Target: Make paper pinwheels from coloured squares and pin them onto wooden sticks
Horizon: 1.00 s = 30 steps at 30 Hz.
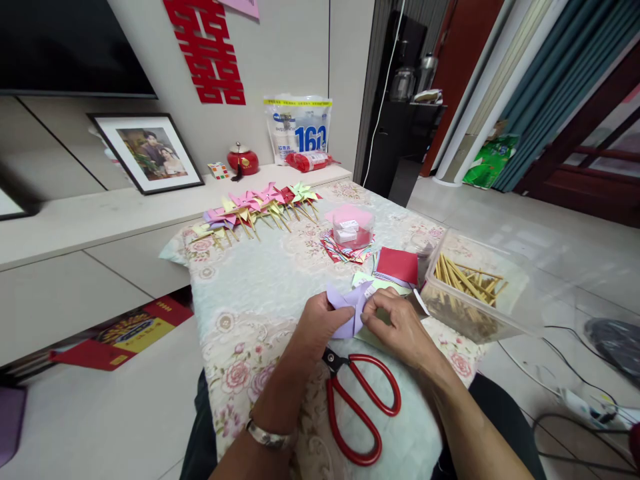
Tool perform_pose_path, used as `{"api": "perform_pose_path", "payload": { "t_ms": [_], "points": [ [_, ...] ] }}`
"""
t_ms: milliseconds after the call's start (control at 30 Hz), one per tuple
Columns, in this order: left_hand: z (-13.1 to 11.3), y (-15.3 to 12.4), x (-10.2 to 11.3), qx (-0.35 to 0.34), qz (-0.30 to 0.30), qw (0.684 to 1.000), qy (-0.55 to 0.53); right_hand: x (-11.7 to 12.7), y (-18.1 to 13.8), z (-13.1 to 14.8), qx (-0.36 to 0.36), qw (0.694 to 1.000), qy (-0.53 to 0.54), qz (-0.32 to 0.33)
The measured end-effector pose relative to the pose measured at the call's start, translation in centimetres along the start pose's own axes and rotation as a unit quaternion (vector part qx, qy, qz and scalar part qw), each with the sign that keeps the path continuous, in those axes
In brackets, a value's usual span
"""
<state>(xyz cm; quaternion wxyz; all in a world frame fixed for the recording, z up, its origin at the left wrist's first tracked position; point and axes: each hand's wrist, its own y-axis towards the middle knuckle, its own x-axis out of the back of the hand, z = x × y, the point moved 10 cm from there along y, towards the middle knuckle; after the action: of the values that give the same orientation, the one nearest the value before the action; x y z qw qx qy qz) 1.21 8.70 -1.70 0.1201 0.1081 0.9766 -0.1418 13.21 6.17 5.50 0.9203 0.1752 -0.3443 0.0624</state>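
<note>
A purple paper pinwheel point(345, 325), its corners partly folded in, is held up between my two hands over the near part of the table. My left hand point(320, 320) grips its left side, with the thumb pressed across the paper's middle. At its right edge, my right hand point(395, 319) has thumb and forefinger pinched together on the paper. Anything small inside that pinch is hidden. Just below my hands lie scissors point(357, 400) with red handles, their blades covered by my left hand. Pale green paper point(377, 283) lies behind my right hand.
Finished pinwheels point(260, 203) on sticks lie at the back left. A clear round container point(353, 228) stands on patterned paper squares. Red squares point(397, 265) are stacked beside a clear plastic box point(470, 293) of short sticks point(465, 280). A floral cloth point(240, 293) covers the table.
</note>
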Motion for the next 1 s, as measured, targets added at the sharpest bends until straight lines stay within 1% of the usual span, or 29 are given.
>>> {"api": "perform_pose_path", "payload": {
  "t_ms": [267,433,567,767,1000],
  "points": [
    [0.48,0.20,0.46,0.008,-0.024,0.999,0.023,-0.38,-0.01,-0.10,0.002,1.000,-0.015,0.001],
    [0.07,0.10,0.42,0.001,-0.022,0.999,0.039,-0.49,-0.04,-0.12,0.003,1.000,-0.025,-0.001],
    [-0.05,0.00,0.27,0.001,-0.019,0.999,0.033,-0.47,-0.03,-0.07,0.004,1.000,-0.024,-0.003],
    [0.15,0.13,0.34,0.010,-0.023,0.999,0.040,-0.45,0.01,-0.09,-0.001,1.000,-0.024,-0.006],
    [0.19,0.06,0.19,0.010,-0.018,1.000,0.023,-0.30,0.08,-0.07,-0.001,1.000,-0.013,-0.008]
  ]
}}
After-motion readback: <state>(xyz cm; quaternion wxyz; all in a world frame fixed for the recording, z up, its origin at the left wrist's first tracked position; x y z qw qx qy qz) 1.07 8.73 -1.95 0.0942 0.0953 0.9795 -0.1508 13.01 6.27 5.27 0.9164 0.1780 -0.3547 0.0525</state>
